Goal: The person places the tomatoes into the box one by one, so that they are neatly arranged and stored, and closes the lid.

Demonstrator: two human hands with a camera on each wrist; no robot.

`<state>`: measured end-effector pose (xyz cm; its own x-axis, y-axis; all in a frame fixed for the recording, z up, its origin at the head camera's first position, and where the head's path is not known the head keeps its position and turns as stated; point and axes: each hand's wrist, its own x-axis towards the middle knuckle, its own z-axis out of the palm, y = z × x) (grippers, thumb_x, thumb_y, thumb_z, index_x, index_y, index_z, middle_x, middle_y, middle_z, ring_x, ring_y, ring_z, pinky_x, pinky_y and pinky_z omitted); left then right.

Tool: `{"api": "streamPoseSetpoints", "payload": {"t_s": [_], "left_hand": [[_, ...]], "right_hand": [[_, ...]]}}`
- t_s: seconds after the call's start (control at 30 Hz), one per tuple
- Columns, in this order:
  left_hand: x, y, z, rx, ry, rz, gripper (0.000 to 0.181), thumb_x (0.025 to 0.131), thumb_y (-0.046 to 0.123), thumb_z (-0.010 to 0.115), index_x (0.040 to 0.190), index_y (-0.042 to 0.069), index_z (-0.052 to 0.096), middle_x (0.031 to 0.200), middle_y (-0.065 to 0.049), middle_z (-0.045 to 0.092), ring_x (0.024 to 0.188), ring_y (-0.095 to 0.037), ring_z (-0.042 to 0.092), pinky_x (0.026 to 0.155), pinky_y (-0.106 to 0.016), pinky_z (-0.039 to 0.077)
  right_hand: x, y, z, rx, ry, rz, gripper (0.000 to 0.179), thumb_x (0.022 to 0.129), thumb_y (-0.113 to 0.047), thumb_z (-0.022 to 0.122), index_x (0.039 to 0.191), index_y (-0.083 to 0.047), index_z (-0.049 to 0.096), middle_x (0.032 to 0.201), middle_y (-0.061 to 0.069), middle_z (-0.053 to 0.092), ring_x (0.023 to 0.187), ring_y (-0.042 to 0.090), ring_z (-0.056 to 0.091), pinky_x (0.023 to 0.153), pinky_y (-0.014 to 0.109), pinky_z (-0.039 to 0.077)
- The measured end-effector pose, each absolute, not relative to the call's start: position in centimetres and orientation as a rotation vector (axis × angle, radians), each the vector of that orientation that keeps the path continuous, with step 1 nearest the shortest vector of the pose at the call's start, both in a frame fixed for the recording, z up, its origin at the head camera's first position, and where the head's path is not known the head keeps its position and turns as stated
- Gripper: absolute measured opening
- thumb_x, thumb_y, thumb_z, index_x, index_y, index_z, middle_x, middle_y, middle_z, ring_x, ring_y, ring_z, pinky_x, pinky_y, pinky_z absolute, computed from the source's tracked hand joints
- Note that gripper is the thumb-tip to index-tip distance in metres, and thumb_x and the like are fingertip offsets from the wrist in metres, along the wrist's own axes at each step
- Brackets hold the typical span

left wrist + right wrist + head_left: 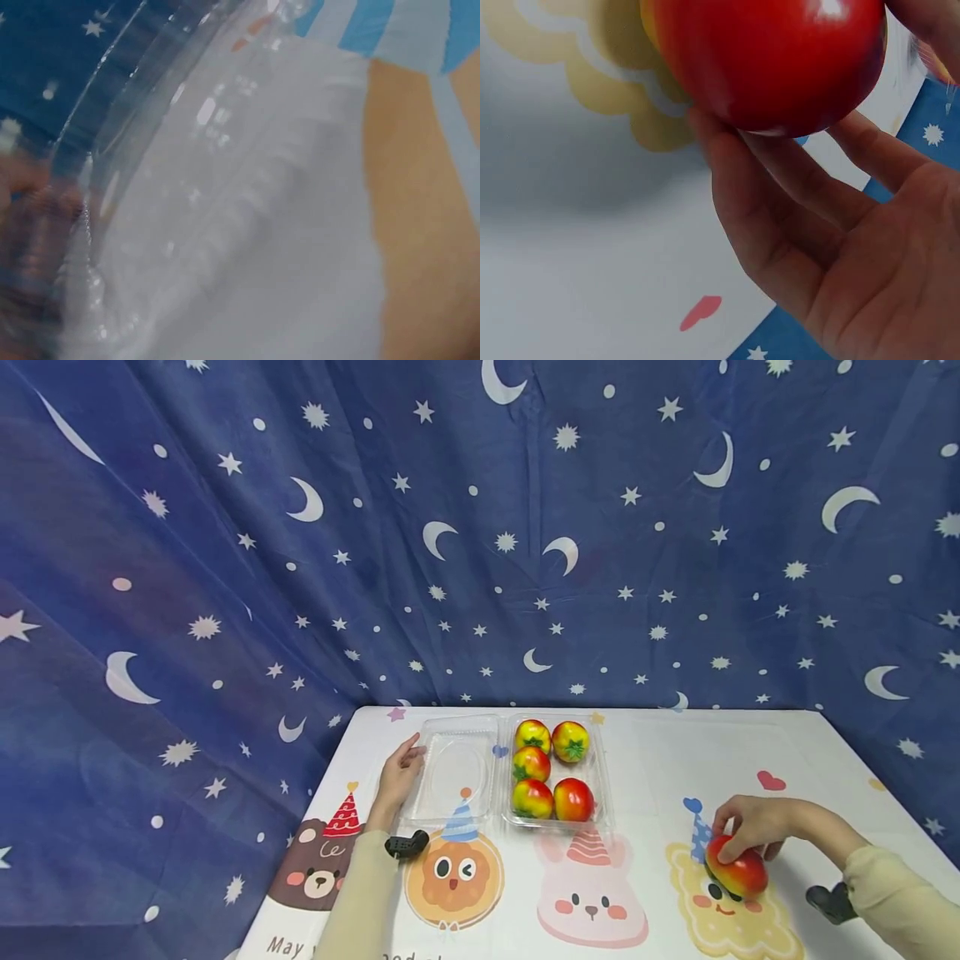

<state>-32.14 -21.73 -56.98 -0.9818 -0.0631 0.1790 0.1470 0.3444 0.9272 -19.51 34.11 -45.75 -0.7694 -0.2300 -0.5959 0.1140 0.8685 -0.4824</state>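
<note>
In the head view my right hand [753,825] grips a red-and-yellow fruit [738,870] at the right of the table, over the printed biscuit figure. The right wrist view shows fingers and thumb around the glossy red fruit [772,64]. My left hand [397,777] rests against the left edge of the clear plastic lid [457,768], its fingers fairly straight. Through the plastic, its fingers [34,225] show blurred in the left wrist view. Joined to the lid's right side is the clear box tray [592,793], which holds several similar fruits [573,800] with green leafy tops.
A white table cover [675,760] printed with cartoon figures lies under everything. Behind the table hangs a dark blue curtain [480,568] with moons and stars. Black devices are strapped at the left wrist [407,844] and right wrist [831,903].
</note>
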Motion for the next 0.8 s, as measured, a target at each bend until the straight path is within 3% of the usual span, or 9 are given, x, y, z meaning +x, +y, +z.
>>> {"api": "streamPoseSetpoints", "payload": {"t_s": [0.37, 0.6, 0.8], "left_hand": [[-32.1, -21.7, -57.1, -0.083, -2.406, -1.678, 0.048, 0.097, 0.002, 0.055, 0.145, 0.005, 0.049, 0.124, -0.02, 0.065, 0.098, -0.023, 0.06, 0.079, -0.02, 0.045], [-32.1, -22.0, -57.7, -0.214, -2.307, -1.693, 0.048, 0.094, 0.004, 0.055, 0.142, 0.005, 0.052, 0.117, -0.018, 0.068, 0.093, -0.017, 0.06, 0.078, -0.022, 0.044], [-32.0, -21.6, -56.7, -0.092, -2.406, -1.714, 0.049, 0.097, 0.0, 0.054, 0.145, 0.005, 0.048, 0.124, -0.021, 0.065, 0.103, -0.028, 0.059, 0.082, -0.021, 0.044]], "right_hand": [[-20.9, 33.1, -44.8, -0.255, 2.386, -0.886, 0.037, 0.082, -0.019, 0.077, 0.113, -0.005, 0.064, 0.099, 0.011, 0.058, 0.077, 0.023, 0.059, 0.067, 0.041, 0.057], [-22.8, 31.6, -44.4, -0.322, 2.399, -1.03, 0.05, 0.082, -0.016, 0.077, 0.126, 0.0, 0.059, 0.109, 0.016, 0.058, 0.086, 0.025, 0.061, 0.072, 0.04, 0.057], [-24.5, 29.9, -43.9, -0.395, 2.461, -1.055, 0.052, 0.079, -0.014, 0.079, 0.125, -0.002, 0.06, 0.114, 0.015, 0.059, 0.091, 0.026, 0.058, 0.075, 0.038, 0.057]]}}
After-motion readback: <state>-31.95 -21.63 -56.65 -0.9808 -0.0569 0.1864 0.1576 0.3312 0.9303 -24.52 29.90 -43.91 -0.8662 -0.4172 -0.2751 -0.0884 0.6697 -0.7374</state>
